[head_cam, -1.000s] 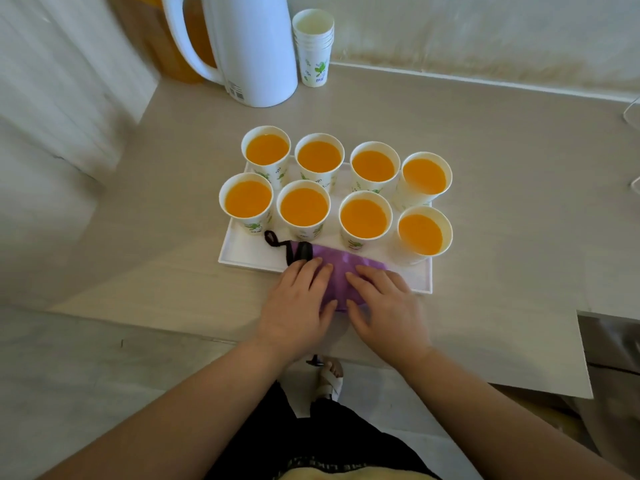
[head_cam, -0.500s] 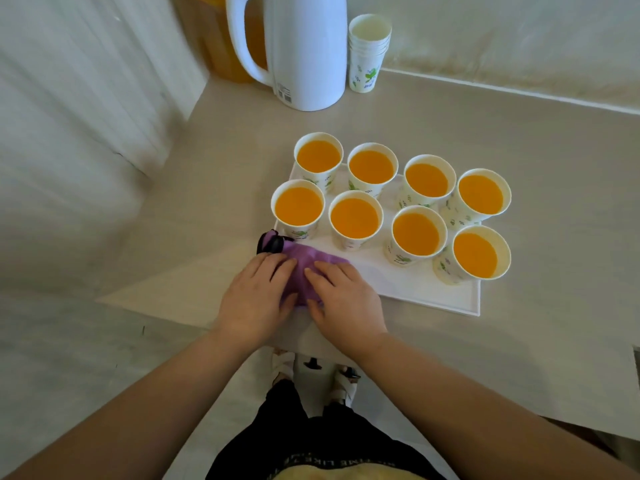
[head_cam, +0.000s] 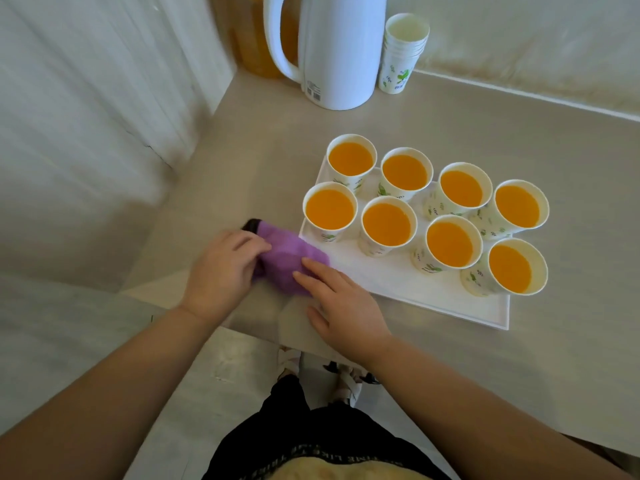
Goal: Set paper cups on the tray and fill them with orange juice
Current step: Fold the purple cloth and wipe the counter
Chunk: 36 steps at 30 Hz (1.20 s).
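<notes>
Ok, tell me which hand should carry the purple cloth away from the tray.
Left, probably. The left hand already curls around the purple cloth on its outer side, away from the tray. The right hand only rests fingertips on it, close to the tray's corner.

1. A white rectangular tray [head_cam: 398,284] lies flat on the bench, tilted slightly clockwise.
2. Eight paper cups [head_cam: 388,225], white with green leaf print, stand upright on it in two rows of four.
3. Each holds orange juice [head_cam: 450,244] nearly to the rim.
4. At 12 o'clock from the tray, a stack of empty cups [head_cam: 401,53] stands upright.
</notes>
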{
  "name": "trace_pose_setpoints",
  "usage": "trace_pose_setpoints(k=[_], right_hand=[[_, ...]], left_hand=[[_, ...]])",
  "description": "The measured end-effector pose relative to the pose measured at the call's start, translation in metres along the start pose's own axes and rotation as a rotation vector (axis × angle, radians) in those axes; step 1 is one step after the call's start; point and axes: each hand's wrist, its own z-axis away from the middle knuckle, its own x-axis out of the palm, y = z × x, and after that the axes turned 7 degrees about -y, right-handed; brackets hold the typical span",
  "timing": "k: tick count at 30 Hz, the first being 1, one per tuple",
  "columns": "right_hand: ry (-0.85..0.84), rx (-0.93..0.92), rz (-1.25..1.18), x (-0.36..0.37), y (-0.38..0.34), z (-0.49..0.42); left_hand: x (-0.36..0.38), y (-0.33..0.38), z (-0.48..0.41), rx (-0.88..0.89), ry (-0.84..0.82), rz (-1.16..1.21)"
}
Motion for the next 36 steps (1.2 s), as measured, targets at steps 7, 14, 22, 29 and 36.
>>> trace_pose_setpoints(k=[7,14,22,29,36], right_hand=[[-0.083,-0.008,0.093,0.013,-0.005,-0.001],[-0.210,-0.022,-0.004,0.000,0.013,0.005],[0.278,0.312,-0.088,-0.013,0.030,0.058],[0.616,0.892,-0.234,-0.033,0.086,0.134],[0.418,1.104,-0.190,-0.064,0.127,0.126]], left_hand=[[-0.017,-0.056,-0.024,-0.301,0.047,0.028],[-0.004,-0.030,-0.041,-0.349,-0.102,-0.125],[0.030,0.054,-0.029,-0.301,-0.233,0.013],[0.047,0.062,-0.054,-0.544,-0.255,0.010],[0.052,0.055,-0.059,-0.580,-0.131,-0.001]])
